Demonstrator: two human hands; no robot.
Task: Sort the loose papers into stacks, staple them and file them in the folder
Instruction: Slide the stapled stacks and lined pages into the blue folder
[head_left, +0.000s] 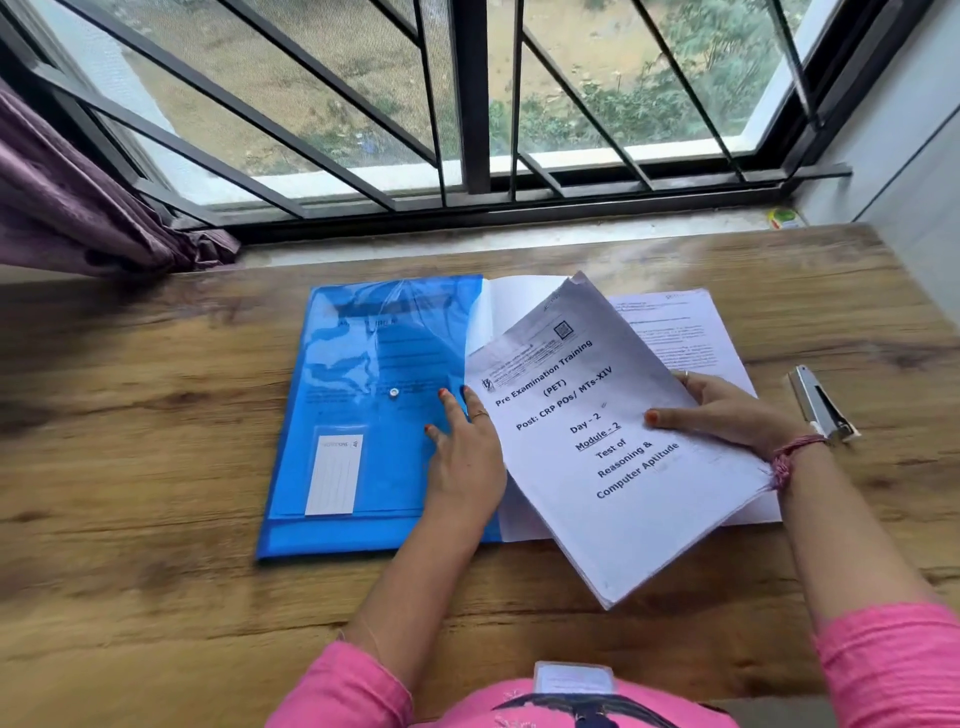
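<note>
Left hand (462, 457): flat, fingers straight, pressing folder (363, 415). Right hand (727, 410): gripping paper stack (613, 441); square edges before sliding under flap.

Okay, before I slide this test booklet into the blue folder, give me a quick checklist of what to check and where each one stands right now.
1. Booklet held firmly: ok, the right hand has its grip on the right edge, thumb on the cover.
2. Folder kept from sliding: ok, the left hand presses flat on it.
3. Folder mouth open: cannot tell; the snap button looks fastened, though white sheets stick out at the right edge.
4. Booklet stapled: cannot tell, no staple is visible.
5. Stapler within reach: ok, it lies on the table beside the right wrist.
6. Other papers sorted: not ok, they lie loose behind the booklet.
</note>
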